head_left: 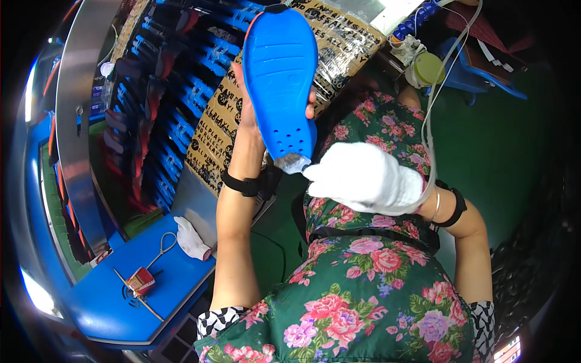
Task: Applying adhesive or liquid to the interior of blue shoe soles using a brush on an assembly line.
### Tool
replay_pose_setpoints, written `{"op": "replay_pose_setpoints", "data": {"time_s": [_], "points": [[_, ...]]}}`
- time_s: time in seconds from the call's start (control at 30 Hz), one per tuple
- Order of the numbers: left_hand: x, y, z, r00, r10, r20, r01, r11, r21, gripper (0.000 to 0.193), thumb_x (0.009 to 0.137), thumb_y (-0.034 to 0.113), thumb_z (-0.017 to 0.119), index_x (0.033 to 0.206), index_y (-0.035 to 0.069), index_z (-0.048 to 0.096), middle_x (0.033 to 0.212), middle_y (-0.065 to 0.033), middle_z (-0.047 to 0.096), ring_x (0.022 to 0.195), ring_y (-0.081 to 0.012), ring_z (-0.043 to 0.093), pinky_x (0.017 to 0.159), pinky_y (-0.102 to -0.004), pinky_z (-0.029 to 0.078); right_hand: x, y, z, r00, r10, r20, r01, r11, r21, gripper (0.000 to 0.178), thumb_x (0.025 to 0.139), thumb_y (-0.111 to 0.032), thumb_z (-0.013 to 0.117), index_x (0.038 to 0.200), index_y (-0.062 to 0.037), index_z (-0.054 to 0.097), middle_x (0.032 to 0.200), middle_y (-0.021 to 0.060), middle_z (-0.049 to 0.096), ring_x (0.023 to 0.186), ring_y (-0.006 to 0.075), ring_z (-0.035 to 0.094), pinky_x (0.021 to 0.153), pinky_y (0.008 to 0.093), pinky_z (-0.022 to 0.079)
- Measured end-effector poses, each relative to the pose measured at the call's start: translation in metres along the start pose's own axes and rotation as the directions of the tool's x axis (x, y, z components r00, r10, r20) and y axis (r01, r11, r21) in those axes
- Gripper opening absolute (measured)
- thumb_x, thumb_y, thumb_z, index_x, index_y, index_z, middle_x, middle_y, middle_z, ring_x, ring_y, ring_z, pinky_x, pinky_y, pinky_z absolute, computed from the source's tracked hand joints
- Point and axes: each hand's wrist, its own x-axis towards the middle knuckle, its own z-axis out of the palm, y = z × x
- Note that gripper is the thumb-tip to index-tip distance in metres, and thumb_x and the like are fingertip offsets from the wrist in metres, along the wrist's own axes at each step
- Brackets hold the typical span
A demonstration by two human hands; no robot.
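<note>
The blue worktop [103,308] fills the lower left, its edges bowed by the lens. On it lie a white glove [192,241] near the right edge, a small red box [140,282], a thin stick [151,307] against the box, and a grey loop [167,243] of cord between box and glove. Further up, a metal frame [72,121] rises beside dense rows of blue and dark pieces. A brown carton [209,145], wrapped in printed tape, slants across the upper middle.

The insole [281,78] is held up in front of the carton, blue side showing, its narrower end toward the wearer. The bare left hand [247,112] grasps it from behind, fingers wrapping both edges. The right hand [360,175], in white fabric, is curled, its fingertips at the ragged pale flap on the lower end; whether they pinch it I cannot tell.

At right, the green floor [490,157] stretches past a blue stool [463,72]; a pale tube [428,124] hangs before it.
</note>
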Motion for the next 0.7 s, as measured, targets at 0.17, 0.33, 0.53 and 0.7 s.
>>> {"op": "replay_pose_setpoints", "data": {"time_s": [0.17,0.33,0.53,0.7], "points": [[0.006,0.007,0.002,0.992,-0.122,0.021,0.122,0.993,0.008,0.125,0.072,0.099,0.031,0.148,0.001,0.04,0.109,-0.0323,0.065,0.084,-0.0448,0.07,0.071,-0.0507,0.061,0.005,0.016,-0.013,0.995,0.074,-0.074,-0.064,0.989,0.132,0.022,0.081,-0.008,0.076,0.102,-0.0095,0.075,0.098,0.0077,0.073,0.084,0.0281,0.066,0.071,0.0401,0.054],[0.023,0.01,-0.016,0.996,-0.038,-0.084,0.044,0.997,0.064,0.114,0.081,0.094,0.025,0.144,0.002,0.046,0.111,-0.0274,0.067,0.085,-0.0428,0.071,0.075,-0.0529,0.06,0.004,0.02,-0.015,0.894,0.433,-0.119,-0.345,0.833,0.433,0.012,0.081,-0.008,0.08,0.092,-0.0039,0.078,0.09,0.0083,0.075,0.08,0.0175,0.071,0.071,0.029,0.056],[0.036,-0.002,-0.016,0.73,0.645,-0.225,-0.469,0.712,0.522,0.065,0.103,0.058,0.039,0.142,0.006,0.05,0.134,-0.0204,0.06,0.124,-0.0362,0.058,0.106,-0.0536,0.048,0.004,0.029,-0.022,0.51,0.846,-0.158,-0.346,0.369,0.863,0.02,0.09,-0.003,0.07,0.11,0.0016,0.074,0.097,0.0079,0.076,0.081,0.0108,0.068,0.072,0.0243,0.054],[-0.016,-0.022,-0.006,0.68,0.678,-0.279,-0.728,0.67,-0.145,0.051,0.103,0.045,0.046,0.145,0.015,0.051,0.148,-0.0104,0.052,0.139,-0.0368,0.045,0.115,-0.0635,0.034,0.002,0.044,-0.005,0.451,0.878,-0.157,-0.305,0.317,0.898,0.023,0.09,-0.004,0.068,0.111,0.0014,0.073,0.092,0.0063,0.074,0.072,0.0096,0.062,0.064,0.0227,0.049]]}}
